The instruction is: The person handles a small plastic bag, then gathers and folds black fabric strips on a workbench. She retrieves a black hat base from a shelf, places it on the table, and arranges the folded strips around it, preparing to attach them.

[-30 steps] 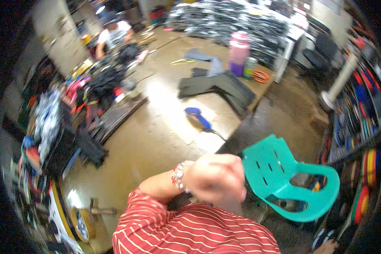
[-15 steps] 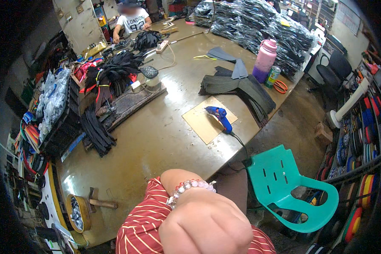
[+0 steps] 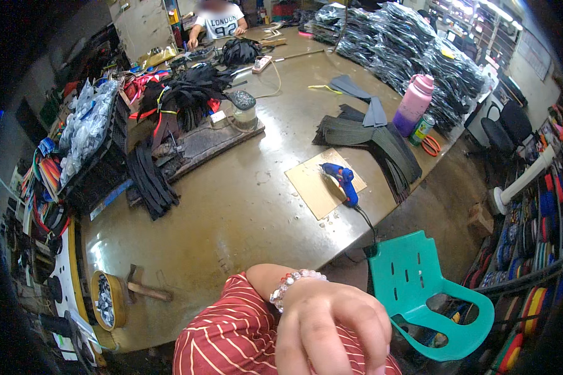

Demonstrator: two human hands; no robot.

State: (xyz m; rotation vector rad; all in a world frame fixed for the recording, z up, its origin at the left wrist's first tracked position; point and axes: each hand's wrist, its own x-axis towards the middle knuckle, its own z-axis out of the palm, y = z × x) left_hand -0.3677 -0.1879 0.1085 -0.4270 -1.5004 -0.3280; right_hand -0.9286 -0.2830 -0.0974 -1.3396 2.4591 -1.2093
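Note:
Close up at the bottom centre is my left hand, its back uppermost and the fingers bent downward, somewhat apart. Some fingertips run out of the picture, and nothing shows between the fingers. A beaded bracelet circles that wrist. Beneath and beside the arm lies red fabric with pale stripes. My right hand is not visible. Beyond the hand, a blue glue gun rests on a tan board at the table's near right edge, its cord hanging over the side. No hand touches it.
A green plastic chair stands right of the table. Dark strips, a pink-purple bottle, a can and orange-handled scissors lie far right. A hammer and round tub sit near left. Another person sits opposite.
My left hand has shifted slightly right and down, and its fingers have loosened from a fist-like shape. The view has swung a little left, so the table's things appear farther right.

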